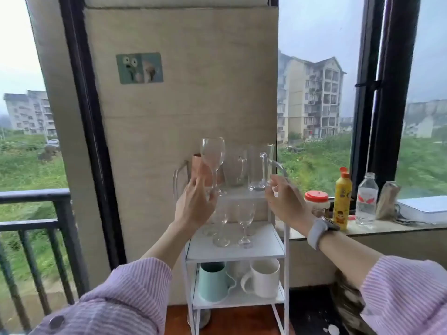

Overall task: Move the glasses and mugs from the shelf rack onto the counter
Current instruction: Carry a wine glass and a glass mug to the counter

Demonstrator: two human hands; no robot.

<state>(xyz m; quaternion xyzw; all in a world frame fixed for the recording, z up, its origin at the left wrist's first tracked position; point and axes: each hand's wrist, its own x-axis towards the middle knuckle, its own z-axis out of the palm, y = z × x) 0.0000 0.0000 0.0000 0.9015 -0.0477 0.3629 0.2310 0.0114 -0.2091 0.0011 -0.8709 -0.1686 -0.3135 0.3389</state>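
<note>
two hands are up at the white rack [235, 252]. wine glasses: one on the top tier [212, 157], about three on the middle tier [245, 215], though they overlap. glass mugs on top: two [261, 165]. a terracotta cup [197, 165] stands behind. ceramic mugs at the bottom: two, teal [214, 281] and white [263, 278]. bottles on the counter: two [342, 199].

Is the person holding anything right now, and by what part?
The left hand grips a wine glass by its stem. The right hand reaches toward the glass mug, not visibly gripping it.
</note>
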